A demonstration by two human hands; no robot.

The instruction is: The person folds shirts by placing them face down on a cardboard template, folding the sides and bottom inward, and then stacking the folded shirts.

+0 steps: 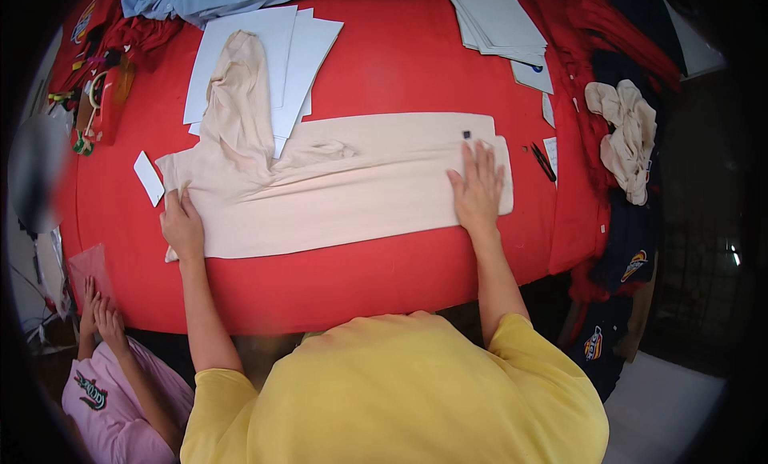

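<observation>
A pale cream garment (336,204) lies lengthwise across the red-covered table, folded into a long strip. One crumpled part of it, perhaps a sleeve, runs up over white sheets (300,72) at the far left. At the garment's left end, my left hand (183,228) pinches its edge. My right hand (478,188) rests flat near the other end, fingers spread and pressing on the cloth. Just beyond those fingertips sits a small dark label (467,134). Creases run along the cloth between my hands.
Small black snips (544,162) lie right of the garment. A white card (149,178) is at its left. More white sheets (500,20) are stacked far right, and a bunched cream cloth (622,140) hangs over dark clothes. Another person's hands (104,312) hold clear plastic at lower left.
</observation>
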